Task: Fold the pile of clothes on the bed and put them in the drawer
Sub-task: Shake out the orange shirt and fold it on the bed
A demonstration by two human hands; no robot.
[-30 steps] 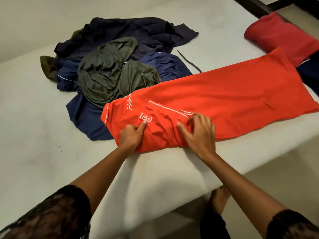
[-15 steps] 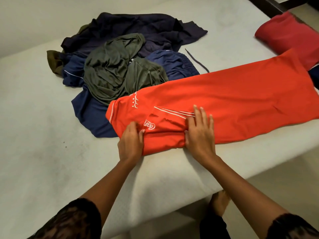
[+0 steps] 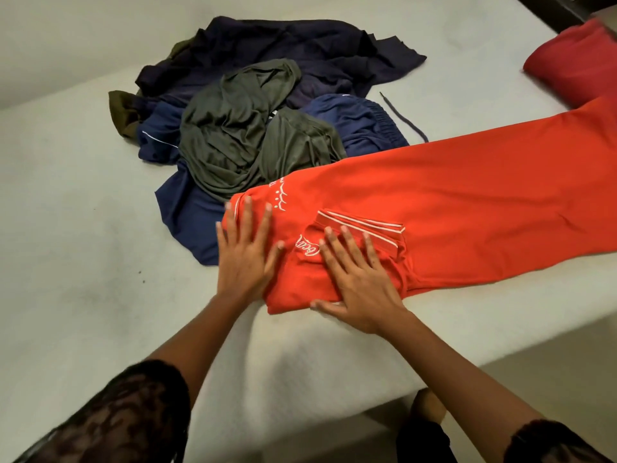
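Note:
An orange-red shirt (image 3: 467, 195) with white lettering lies in a long folded strip across the pale bed (image 3: 83, 262), running from the middle to the right edge. My left hand (image 3: 245, 255) lies flat with spread fingers on the shirt's left end. My right hand (image 3: 360, 279) presses flat on the folded sleeve and collar part near the bed's front edge. Behind the shirt sits a loose pile of clothes (image 3: 253, 128): a grey-green garment on top of navy and dark purple ones.
A folded dark red garment (image 3: 577, 65) lies at the far right of the bed. A dark cord (image 3: 404, 115) trails from the navy shorts. The bed's front edge runs just below my hands, with the floor and my foot (image 3: 429, 406) beyond it.
Both hands went from pinching the shirt's folded end to lying flat on it with fingers spread. The left hand slid to the shirt's left edge.

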